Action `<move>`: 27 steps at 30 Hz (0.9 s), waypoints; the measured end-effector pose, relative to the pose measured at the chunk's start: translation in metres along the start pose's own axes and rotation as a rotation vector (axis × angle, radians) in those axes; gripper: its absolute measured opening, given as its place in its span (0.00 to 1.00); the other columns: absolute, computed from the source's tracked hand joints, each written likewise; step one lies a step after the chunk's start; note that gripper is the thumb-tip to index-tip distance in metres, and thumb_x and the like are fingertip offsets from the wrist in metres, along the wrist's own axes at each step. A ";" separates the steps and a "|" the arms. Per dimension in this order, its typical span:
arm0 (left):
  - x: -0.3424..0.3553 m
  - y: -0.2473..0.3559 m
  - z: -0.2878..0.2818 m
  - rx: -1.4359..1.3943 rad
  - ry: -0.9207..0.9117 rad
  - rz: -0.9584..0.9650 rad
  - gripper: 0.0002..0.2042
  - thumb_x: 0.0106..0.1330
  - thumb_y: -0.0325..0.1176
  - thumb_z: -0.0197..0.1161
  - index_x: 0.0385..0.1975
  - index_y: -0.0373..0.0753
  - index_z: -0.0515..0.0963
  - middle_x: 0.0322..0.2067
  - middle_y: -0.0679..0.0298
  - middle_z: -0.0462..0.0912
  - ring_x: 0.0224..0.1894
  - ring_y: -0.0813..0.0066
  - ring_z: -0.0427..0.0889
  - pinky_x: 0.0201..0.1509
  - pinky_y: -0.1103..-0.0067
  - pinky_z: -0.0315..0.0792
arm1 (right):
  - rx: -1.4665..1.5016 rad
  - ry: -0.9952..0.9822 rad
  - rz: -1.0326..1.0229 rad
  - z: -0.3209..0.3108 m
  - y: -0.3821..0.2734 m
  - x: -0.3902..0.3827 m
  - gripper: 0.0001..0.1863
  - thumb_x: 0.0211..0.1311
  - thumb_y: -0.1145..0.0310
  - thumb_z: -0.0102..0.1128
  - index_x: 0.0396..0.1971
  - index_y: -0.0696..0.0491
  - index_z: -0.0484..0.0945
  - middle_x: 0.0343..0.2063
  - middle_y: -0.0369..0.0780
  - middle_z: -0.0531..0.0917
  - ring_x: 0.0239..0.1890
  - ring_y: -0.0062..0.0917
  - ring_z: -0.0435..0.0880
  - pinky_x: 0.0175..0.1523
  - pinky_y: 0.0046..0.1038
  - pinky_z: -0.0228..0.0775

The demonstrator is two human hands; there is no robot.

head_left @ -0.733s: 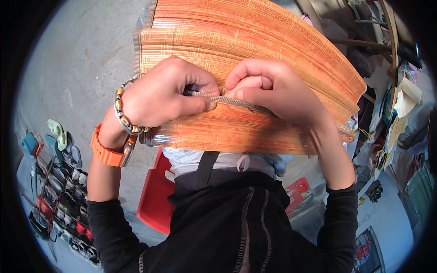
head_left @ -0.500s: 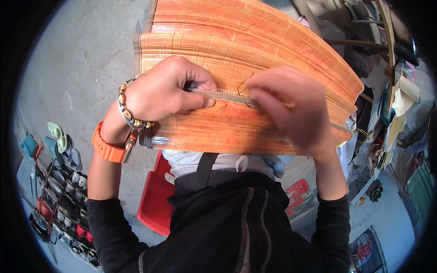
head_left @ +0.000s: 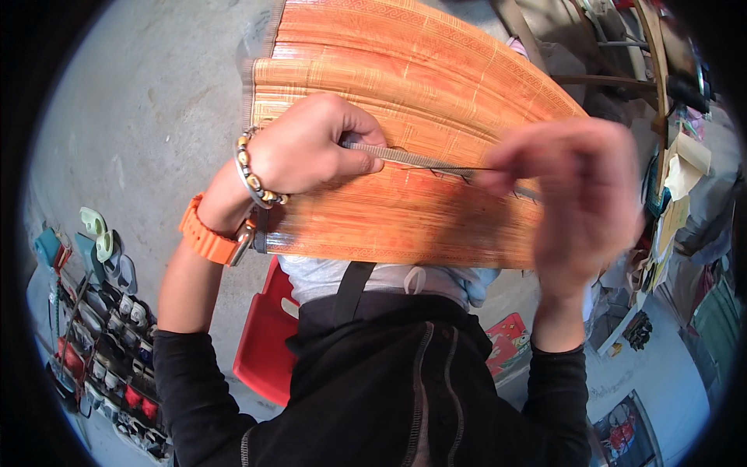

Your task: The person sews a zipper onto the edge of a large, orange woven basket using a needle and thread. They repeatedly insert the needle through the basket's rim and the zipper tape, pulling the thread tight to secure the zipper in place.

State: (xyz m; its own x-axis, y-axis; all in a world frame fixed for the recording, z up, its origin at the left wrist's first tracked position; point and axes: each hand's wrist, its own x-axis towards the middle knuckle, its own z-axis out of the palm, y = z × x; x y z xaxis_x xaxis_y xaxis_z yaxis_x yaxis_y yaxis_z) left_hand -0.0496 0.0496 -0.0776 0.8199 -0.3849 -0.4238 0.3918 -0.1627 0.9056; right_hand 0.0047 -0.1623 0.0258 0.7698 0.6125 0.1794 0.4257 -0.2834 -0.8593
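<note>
The orange woven bamboo mat (head_left: 405, 148) lay folded in layers; the left hand (head_left: 311, 148) clenched a thin grey metal strip (head_left: 405, 158) (right hand (head_left: 572, 194) blurred, pinching thread).

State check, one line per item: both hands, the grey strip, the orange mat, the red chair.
Left hand: closed, pinning one end of the thin grey metal strip against the mat.
Right hand: motion-blurred, fingers pinched at the strip's other end.
Thin grey metal strip: lying flat across the mat.
Orange woven bamboo mat: folded in layers, spread over the lap.
Red plastic chair: upright, partly hidden.
</note>
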 end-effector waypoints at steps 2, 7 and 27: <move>0.009 -0.006 0.005 -0.007 0.028 0.085 0.03 0.60 0.23 0.63 0.30 0.29 0.79 0.14 0.71 0.72 0.15 0.87 0.66 0.17 0.85 0.60 | 0.238 0.057 -0.020 -0.040 -0.015 0.013 0.05 0.70 0.72 0.48 0.33 0.58 0.69 0.23 0.39 0.73 0.19 0.21 0.69 0.21 0.21 0.62; 0.036 -0.014 0.015 0.001 -0.009 0.199 0.04 0.60 0.24 0.64 0.31 0.30 0.80 0.15 0.70 0.74 0.16 0.87 0.69 0.19 0.84 0.63 | 0.428 -0.182 -0.156 -0.134 -0.035 0.026 0.10 0.75 0.70 0.41 0.31 0.57 0.64 0.14 0.35 0.62 0.11 0.14 0.54 0.09 0.18 0.46; 0.003 0.008 -0.011 -0.037 -0.051 -0.076 0.06 0.59 0.29 0.68 0.29 0.33 0.81 0.21 0.75 0.76 0.23 0.90 0.68 0.26 0.86 0.63 | -0.143 -0.009 0.311 0.034 0.025 -0.054 0.06 0.52 0.82 0.63 0.30 0.58 0.81 0.20 0.36 0.77 0.21 0.19 0.73 0.27 0.21 0.63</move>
State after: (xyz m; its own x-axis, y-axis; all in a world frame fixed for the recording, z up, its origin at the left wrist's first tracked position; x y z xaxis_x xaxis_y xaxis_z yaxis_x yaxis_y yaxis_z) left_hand -0.0396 0.0571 -0.0719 0.7650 -0.4187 -0.4893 0.4680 -0.1604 0.8690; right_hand -0.0420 -0.1778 -0.0216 0.8691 0.4873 -0.0854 0.2342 -0.5573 -0.7966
